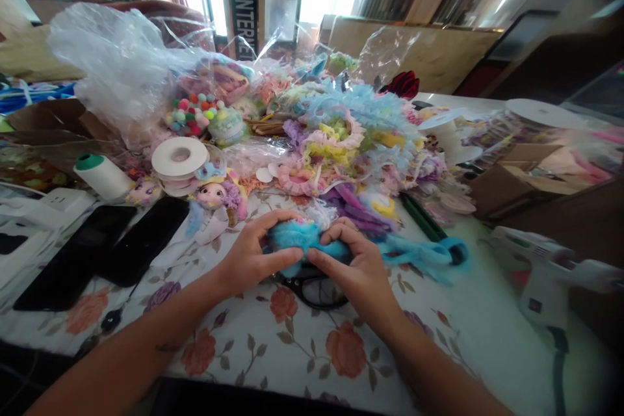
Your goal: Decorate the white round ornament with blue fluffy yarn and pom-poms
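Centre: left hand [254,255], right hand [359,261], both grips closed on fluffy bright-blue fibre bundle [292,236], gathered, seemingly unfinished. Right of centre: loose, wavy blue fibre strip [424,261], apparently unused. Farther, left of centre: small purple-haired doll head [212,194], seemingly complete.

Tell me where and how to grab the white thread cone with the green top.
I'd grip the thread cone around its white middle, from above. It looks tilted, green end toward the upper left; its rounded body should suit a wrapping grip, while a doll piece crowds its lower right.
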A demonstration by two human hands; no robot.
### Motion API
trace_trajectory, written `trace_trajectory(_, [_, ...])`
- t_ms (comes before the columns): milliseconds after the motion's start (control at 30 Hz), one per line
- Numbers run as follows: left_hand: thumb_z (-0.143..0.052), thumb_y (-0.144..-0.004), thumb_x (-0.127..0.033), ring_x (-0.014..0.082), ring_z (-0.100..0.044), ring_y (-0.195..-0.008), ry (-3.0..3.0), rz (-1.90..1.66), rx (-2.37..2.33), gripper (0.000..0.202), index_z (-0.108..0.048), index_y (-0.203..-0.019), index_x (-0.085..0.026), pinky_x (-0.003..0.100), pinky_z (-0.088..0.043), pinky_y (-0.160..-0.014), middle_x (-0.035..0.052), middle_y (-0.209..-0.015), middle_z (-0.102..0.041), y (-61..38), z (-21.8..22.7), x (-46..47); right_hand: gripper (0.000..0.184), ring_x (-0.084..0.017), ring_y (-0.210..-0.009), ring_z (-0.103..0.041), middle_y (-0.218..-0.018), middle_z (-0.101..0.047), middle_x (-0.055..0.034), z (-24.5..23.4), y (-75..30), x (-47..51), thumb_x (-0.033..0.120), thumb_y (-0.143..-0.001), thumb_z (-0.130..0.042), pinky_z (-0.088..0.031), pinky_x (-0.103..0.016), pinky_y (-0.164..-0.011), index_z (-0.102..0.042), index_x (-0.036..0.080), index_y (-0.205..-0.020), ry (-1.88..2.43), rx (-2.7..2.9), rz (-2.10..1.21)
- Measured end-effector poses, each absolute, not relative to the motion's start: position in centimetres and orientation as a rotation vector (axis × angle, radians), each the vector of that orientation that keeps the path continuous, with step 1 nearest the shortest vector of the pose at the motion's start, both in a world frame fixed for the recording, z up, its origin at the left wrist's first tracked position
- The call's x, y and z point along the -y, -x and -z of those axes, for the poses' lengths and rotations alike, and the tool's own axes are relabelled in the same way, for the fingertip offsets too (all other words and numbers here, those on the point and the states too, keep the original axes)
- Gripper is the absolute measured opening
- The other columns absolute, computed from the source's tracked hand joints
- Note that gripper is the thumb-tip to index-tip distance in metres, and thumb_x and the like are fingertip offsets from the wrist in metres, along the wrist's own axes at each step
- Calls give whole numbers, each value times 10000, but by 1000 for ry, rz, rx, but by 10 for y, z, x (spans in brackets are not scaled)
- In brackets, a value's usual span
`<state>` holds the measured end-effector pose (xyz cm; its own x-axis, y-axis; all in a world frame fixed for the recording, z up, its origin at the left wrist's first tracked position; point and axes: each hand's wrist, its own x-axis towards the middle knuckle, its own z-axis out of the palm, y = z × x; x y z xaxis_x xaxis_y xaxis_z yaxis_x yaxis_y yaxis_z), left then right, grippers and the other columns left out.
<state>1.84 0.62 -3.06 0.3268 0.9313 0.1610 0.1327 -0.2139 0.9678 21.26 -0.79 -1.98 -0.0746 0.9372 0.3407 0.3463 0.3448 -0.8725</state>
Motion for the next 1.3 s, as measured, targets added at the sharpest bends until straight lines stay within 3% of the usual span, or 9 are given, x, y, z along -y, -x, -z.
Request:
trace_trajectory(133, [-761, -746, -414, 211, -606, -911, -1519, -992, -985, 489, -618, -1155, -187, 278, -521, -737, 75, -1086, -634, -19, 31, -7, 218, -166, -757, -529, -800, -510, 3, 25, -212, 8, 310, -775, -731, -450, -305, -698, -539, 210, -748, 1185, 1654, -700])
trace_trajectory(300, [-758, -761, -419, 180, -590, -841, -1367, -997, -918, 474, -622, -1158, -198, 255, -513, -679, 48, -987, -619, -19, 30, -9, 236, -210, -955, -542, -1018, -499, -58, 28, -212, 12, 210, -823, -700, -489, -348, -765, -546, 232, -1000, 1047, 1739, -160])
trace_trajectory(467, [-748, -775, -432, 190, -598, -891, -1413, -933, -935, 462, -629, -1156, -200, 267, -507, -733, 49, -1028, -633, -18, 23, -8, 269, -227, -968, -559, -1085, -522, -62, 25, -213, 16, 82, -828, -670, -494, -408, -827, -619, 279, -1003, 859, 1893, 191])
trace_trajectory(733, [-767, -755, -382, 216, -631, -912, -1486, -889, -944, 507, -629, -1207, -199, 286, -520, -735, 64, -1072, -670, -17, 32, -10, 262, -228, -929, -567, -1035, -589, -62, 26, -213, 13, 56, -838, -655, -521, -411, -787, -677, 280, -971, 846, 1910, 151])
trace_trajectory(1033, [-802, -706, -345, 210, -649, -866, -1415, -900, -1014, 497, -677, -1163, -194, 282, -540, -714, 31, -972, -713, -19, 36, -12, 271, -215, -920, -579, -997, -632, -65, 33, -214, 8, 32, -834, -646, -543, -401, -764, -722, 267, -946, 807, 1890, 107])
trace_trajectory(1300, [-762, -733, -400, 245, -652, -920, -1554, -926, -1093, 498, -672, -1170, -177, 313, -548, -748, 62, -1029, -708, -20, 26, -8, 215, -220, -916, -615, -1003, -678, -55, 31, -214, 8, 111, -846, -669, -547, -416, -776, -760, 292, -919, 872, 1845, -6])
